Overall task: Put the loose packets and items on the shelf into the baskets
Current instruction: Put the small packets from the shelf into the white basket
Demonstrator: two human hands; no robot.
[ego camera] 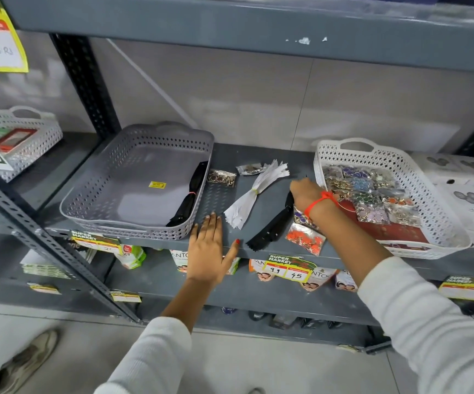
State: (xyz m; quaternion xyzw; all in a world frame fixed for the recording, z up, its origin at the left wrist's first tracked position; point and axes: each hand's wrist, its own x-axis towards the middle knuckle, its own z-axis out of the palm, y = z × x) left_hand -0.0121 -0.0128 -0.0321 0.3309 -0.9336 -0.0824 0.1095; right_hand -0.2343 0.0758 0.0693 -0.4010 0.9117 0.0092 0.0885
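Roughly mid-job: several loose items lay on the shelf [272, 166] between the grey basket [133, 180] and the white basket [386, 200]. Taking the white basket as landmark: it already held a heap of small jewellery packets, w/ a black zip bundle [272, 226] just left of its front corner, an orange bead packet [305, 238] and a purple packet [302, 218] near that same corner, a white zip bundle [254, 194] further left, and two small clear packets [221, 177] further left again, close to the grey basket. One black bundle already sat inside the grey basket's right side.

Left hand [210, 248] lay flat and released on the shelf's front edge, holding nothing. Right hand [305, 190] reached in just left of the white basket, fingers curled down at the top of the black zip bundle; can't tell if it actually had a grip, since the fingertips were hidden.

Handling, as a guess: bundles look light, floppy, tied at the middle w/ a band, so best pinched at the band or the ends will droop and fan. Packets look like thin slippery plastic, light, contents prob. small and rattly; pinch a corner or scoop flat.
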